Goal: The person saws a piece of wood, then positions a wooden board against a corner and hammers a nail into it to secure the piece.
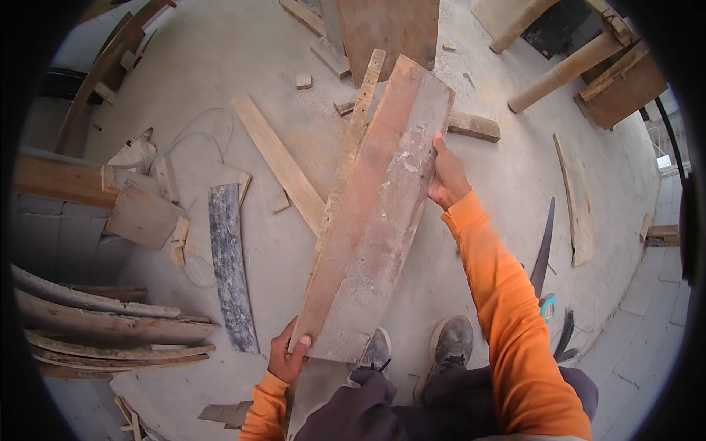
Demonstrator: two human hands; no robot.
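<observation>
A wide wooden board [375,206], reddish with pale crusted patches, is held up at a slant over the floor. My left hand [287,353] grips its lower left end, thumb on the face, and my right hand [448,173] holds the upper right edge. A narrow pitted batten [364,95] runs along the board's left side; I cannot tell whether it is attached or held with it. Both forearms are in orange sleeves, and my shoes show below the board. A plain light plank [272,154] lies on the floor to the left.
A dark stained plank [232,264] and scrap pieces [147,213] lie left, stacked boards [118,320] at lower left. A wooden panel [386,26] stands ahead. Posts [559,70] occupy the upper right. A saw [543,250], turquoise tape measure [546,307] and narrow board [572,198] lie right.
</observation>
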